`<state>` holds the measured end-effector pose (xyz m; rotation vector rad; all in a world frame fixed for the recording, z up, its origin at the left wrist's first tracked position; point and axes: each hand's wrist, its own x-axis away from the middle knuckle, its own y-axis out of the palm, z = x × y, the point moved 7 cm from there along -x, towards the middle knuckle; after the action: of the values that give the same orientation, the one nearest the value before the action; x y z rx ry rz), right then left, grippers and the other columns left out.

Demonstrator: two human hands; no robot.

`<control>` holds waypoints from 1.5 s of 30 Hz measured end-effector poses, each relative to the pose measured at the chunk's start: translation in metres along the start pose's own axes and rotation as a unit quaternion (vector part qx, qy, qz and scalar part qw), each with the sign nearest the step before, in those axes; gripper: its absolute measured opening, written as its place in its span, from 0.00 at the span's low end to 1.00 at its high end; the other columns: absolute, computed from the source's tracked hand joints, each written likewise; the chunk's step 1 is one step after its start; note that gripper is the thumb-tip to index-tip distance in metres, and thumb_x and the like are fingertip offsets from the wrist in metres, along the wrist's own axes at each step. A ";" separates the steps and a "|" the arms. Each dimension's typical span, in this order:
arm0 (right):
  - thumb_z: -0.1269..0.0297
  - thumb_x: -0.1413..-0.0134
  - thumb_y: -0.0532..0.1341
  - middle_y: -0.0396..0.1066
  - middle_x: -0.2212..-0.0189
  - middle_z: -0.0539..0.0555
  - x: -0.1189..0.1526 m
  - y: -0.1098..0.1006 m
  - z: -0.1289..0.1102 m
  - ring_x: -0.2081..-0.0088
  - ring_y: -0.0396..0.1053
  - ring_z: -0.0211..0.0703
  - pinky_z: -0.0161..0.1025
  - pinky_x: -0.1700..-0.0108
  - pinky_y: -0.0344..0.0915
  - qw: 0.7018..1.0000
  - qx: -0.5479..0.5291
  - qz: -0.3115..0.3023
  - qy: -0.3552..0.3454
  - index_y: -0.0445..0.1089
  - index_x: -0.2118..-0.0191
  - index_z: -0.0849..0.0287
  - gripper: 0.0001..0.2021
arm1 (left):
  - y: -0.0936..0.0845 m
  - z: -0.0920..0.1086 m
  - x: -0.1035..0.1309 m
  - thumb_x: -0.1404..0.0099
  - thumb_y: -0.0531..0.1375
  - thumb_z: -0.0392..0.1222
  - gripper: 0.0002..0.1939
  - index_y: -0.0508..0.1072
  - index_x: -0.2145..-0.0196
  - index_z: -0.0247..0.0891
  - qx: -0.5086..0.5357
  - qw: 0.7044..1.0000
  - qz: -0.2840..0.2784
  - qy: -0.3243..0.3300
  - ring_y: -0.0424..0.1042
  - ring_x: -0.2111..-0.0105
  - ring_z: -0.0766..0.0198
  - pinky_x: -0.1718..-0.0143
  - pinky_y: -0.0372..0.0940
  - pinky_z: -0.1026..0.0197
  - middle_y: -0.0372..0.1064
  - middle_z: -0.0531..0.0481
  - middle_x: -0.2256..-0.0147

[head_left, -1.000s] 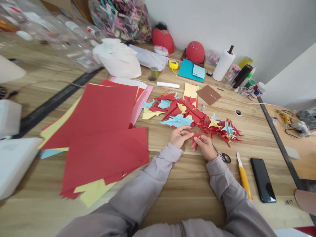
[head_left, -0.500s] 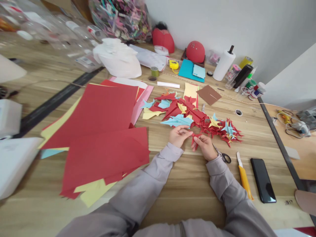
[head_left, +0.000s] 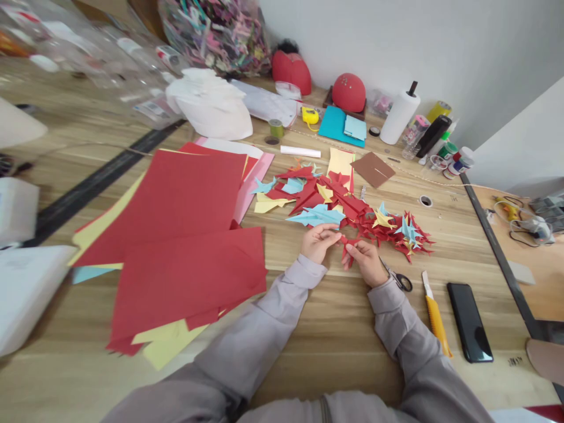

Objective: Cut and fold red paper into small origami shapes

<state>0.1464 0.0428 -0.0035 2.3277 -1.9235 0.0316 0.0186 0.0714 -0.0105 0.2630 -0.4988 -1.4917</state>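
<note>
Between my two hands is a small piece of red folded paper [head_left: 346,241], held just above the table. My left hand [head_left: 317,243] pinches its left tip with thumb and finger. Closed around the right part of it is my right hand [head_left: 369,262], whose fingers partly cover the folds. Just beyond the hands lies a heap of folded paper figures [head_left: 352,205], mostly red with some blue and yellow. A blue folded paper figure [head_left: 318,215] touches or nearly touches my left fingers. Scissors [head_left: 402,282] lie beside my right wrist, their blades partly hidden.
Large red paper sheets [head_left: 185,205] are piled on the left. To the right lie a yellow utility knife [head_left: 435,320] and a black phone [head_left: 469,322]. A brown paper square [head_left: 373,169], a tape measure [head_left: 310,115] and several bottles [head_left: 434,138] stand or lie farther back.
My left fingertips have shifted very slightly to the left, and a little more of the red paper's tip shows. My right hand stays in place.
</note>
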 end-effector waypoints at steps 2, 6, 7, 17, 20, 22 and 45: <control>0.49 0.50 0.63 0.73 0.83 0.50 0.000 0.000 -0.001 0.85 0.67 0.35 0.32 0.81 0.63 1.000 0.004 -0.003 -0.001 0.67 0.78 0.59 0.18 | -0.001 0.000 0.000 0.57 0.70 0.43 0.18 0.75 0.67 0.34 0.008 1.000 0.002 -0.001 0.71 0.79 0.66 0.74 0.66 0.63 0.72 0.53 0.80; 0.49 0.51 0.63 0.73 0.83 0.50 0.000 0.000 -0.002 0.85 0.67 0.36 0.33 0.81 0.63 1.000 0.011 -0.002 0.000 0.67 0.78 0.59 0.18 | -0.001 0.001 0.002 0.54 0.68 0.46 0.18 0.75 0.66 0.35 0.007 1.000 0.012 0.005 0.73 0.78 0.63 0.75 0.67 0.61 0.73 0.51 0.79; 0.48 0.51 0.63 0.73 0.83 0.50 0.000 0.000 -0.002 0.85 0.67 0.36 0.33 0.81 0.63 1.000 0.010 -0.001 0.000 0.67 0.78 0.59 0.18 | -0.001 0.002 0.002 0.53 0.68 0.47 0.18 0.75 0.66 0.35 0.004 1.000 0.014 0.009 0.73 0.78 0.63 0.75 0.68 0.61 0.73 0.51 0.79; 0.48 0.51 0.64 0.73 0.84 0.50 0.000 0.000 -0.003 0.85 0.67 0.36 0.33 0.81 0.63 1.000 0.003 0.004 0.002 0.67 0.79 0.59 0.18 | -0.003 0.007 0.002 0.59 0.71 0.43 0.20 0.73 0.67 0.35 -0.016 0.998 0.039 0.045 0.72 0.77 0.65 0.73 0.68 0.62 0.73 0.51 0.76; 0.48 0.52 0.64 0.73 0.84 0.51 0.000 0.001 -0.003 0.85 0.66 0.36 0.33 0.81 0.63 1.000 0.016 0.005 0.001 0.67 0.79 0.59 0.19 | -0.004 0.008 0.001 0.57 0.70 0.42 0.17 0.73 0.68 0.35 -0.028 0.998 0.036 0.053 0.72 0.77 0.65 0.72 0.68 0.61 0.72 0.52 0.78; 0.47 0.52 0.64 0.72 0.84 0.51 0.000 0.001 -0.004 0.85 0.66 0.36 0.33 0.81 0.63 1.000 0.018 0.005 0.000 0.67 0.79 0.59 0.19 | -0.005 0.007 0.000 0.57 0.70 0.42 0.16 0.73 0.69 0.35 -0.025 0.998 0.032 0.053 0.72 0.77 0.65 0.72 0.68 0.62 0.72 0.52 0.78; 0.49 0.50 0.63 0.72 0.84 0.50 0.001 0.001 -0.003 0.85 0.67 0.36 0.33 0.81 0.64 1.000 0.007 -0.005 -0.005 0.67 0.77 0.59 0.17 | 0.005 0.003 0.002 0.60 0.71 0.39 0.18 0.74 0.70 0.34 -0.062 0.997 -0.027 0.024 0.68 0.80 0.69 0.74 0.64 0.64 0.69 0.56 0.81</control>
<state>0.1453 0.0423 -0.0003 2.3494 -1.9224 0.0332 0.0218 0.0703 -0.0051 0.2165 -0.3615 -1.5595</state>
